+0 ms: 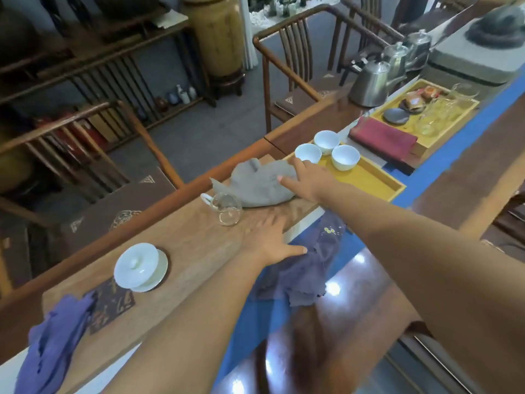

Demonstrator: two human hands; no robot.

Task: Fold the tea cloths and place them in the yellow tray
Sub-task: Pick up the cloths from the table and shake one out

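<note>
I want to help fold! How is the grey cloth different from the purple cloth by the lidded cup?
The grey cloth is bunched in a heap beside the yellow tray, under the right hand. The purple cloth lies untouched at the near end, hanging over the board's edge. Both are crumpled and not yet folded.

A crumpled grey cloth [262, 184] lies just left of the yellow tray [366, 180], purple cloths nearer: one [306, 277] mid-bench, one [54, 342] far left.

Head camera, looking forward and down

One wide-angle view from the person's head, tilted down over the table [181, 251], close enough that both forearms fill the lower frame; chairs and shelves curve across the upper left, trays toward the upper right.
</note>
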